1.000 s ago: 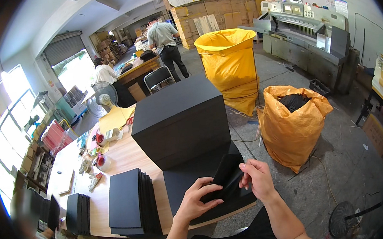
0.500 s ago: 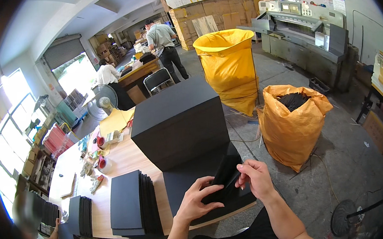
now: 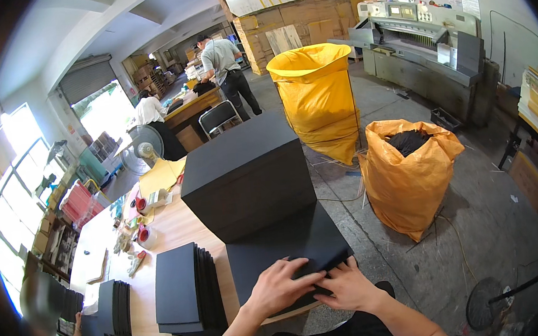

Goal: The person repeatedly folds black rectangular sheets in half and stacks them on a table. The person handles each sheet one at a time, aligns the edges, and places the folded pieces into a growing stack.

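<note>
Half-curled, the left hand (image 3: 283, 285) and right hand (image 3: 350, 283) touch black sheeting (image 3: 306, 238), seemingly unfinished; any grip is unclear. The nine o'clock stack (image 3: 177, 286) may be done.

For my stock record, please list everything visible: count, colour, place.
Table: one, pale wood, lower left
Tall stack: one, black, on table
Flat pieces: count unclear, black, table's right
Thinner stacks: two, black, table's near edge
Tape rolls: two, partly red, table's left
Bags: two, yellow and orange, floor right
Fan: one, grey, beyond table
Chair: one, black, beyond table
Machine: one, grey, back right
Co-workers: three, light tops, rear and lower left
Left fingers, right fingers: both bare, on flat pieces
</note>
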`<state>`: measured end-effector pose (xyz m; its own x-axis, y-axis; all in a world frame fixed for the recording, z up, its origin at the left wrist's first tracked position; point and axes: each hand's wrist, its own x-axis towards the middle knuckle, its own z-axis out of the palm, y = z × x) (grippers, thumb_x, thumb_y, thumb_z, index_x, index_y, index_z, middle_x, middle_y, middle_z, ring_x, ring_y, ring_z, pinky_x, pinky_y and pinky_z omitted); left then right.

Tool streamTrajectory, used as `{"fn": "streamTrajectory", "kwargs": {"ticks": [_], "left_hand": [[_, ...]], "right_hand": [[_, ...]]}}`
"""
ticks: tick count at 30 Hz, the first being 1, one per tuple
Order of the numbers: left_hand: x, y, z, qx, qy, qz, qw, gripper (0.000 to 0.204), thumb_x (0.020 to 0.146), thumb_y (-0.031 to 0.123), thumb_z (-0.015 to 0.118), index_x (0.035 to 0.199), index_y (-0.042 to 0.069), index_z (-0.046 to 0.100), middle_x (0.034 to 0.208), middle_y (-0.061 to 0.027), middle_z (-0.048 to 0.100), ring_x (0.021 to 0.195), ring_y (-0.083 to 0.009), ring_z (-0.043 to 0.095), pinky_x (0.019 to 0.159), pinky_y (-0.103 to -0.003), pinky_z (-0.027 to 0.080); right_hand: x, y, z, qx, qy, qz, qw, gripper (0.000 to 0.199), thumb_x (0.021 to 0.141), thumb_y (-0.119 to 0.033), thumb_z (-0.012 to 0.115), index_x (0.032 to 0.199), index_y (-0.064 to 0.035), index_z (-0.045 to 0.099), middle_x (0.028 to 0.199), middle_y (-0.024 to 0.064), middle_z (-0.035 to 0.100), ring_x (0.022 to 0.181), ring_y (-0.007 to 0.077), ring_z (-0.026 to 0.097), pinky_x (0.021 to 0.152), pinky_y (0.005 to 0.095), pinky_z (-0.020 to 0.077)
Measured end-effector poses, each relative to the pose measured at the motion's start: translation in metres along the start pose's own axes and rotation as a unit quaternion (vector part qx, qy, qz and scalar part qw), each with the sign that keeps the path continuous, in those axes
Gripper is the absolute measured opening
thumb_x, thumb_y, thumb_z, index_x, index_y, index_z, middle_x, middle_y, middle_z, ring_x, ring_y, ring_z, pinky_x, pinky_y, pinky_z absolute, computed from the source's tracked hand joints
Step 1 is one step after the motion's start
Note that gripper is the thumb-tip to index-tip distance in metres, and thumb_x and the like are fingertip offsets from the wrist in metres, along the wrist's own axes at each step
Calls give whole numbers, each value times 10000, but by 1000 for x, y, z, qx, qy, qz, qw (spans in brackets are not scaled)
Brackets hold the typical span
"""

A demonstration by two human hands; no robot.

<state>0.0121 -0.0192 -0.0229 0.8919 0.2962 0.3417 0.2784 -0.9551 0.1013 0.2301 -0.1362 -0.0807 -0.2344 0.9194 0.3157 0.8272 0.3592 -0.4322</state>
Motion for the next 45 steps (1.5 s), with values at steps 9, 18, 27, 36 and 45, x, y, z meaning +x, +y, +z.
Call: {"fn": "streamTrajectory", "kwargs": {"ticks": [9, 18, 27, 36, 45], "left_hand": [[-105, 17, -1, 171, 236, -309, 905, 517, 671, -62, 695, 1144, 130, 778, 1211, -102, 687, 1314, -399, 616, 1230, -653, 390], [-108, 105, 8, 11, 331, -223, 917, 408, 756, -139, 740, 1115, 54, 764, 1345, -199, 671, 1246, -422, 643, 1069, -520, 531], [-120, 78, 42, -761, 291, -464, 349, 341, 1024, 135, 703, 1301, -56, 648, 1203, -117, 738, 1092, -240, 723, 979, -405, 582], [-269, 62, -29, -485, 573, -474, 460, 382, 1021, 51, 608, 1393, -34, 585, 1321, -190, 699, 1181, -315, 716, 1046, -463, 595], [-361, -59, 8, -478, 601, -503, 397, 243, 1079, 160, 661, 1281, 45, 588, 1290, -110, 668, 1094, -276, 718, 891, -487, 628]], "right_hand": [[6, -5, 2, 5, 82, -26, 996, 425, 929, -431, 801, 1252, -156, 775, 1270, 120, 712, 1283, 364, 599, 1169, 531, 320], [-3, 20, 38, -13, 145, -56, 988, 427, 852, -363, 829, 1229, -168, 783, 1288, 101, 719, 1263, 370, 626, 1125, 591, 378], [-4, 23, 39, -47, 89, -27, 995, 482, 802, -332, 853, 1253, -182, 773, 1320, 108, 706, 1291, 377, 606, 1138, 613, 383], [12, -4, 16, -96, 163, -76, 979, 553, 788, -360, 866, 1282, -140, 750, 1425, 130, 668, 1389, 358, 584, 1200, 625, 343], [12, -4, 15, -91, 148, -67, 982, 568, 846, -360, 849, 1373, -188, 723, 1476, 124, 646, 1405, 352, 568, 1215, 602, 338]]}}
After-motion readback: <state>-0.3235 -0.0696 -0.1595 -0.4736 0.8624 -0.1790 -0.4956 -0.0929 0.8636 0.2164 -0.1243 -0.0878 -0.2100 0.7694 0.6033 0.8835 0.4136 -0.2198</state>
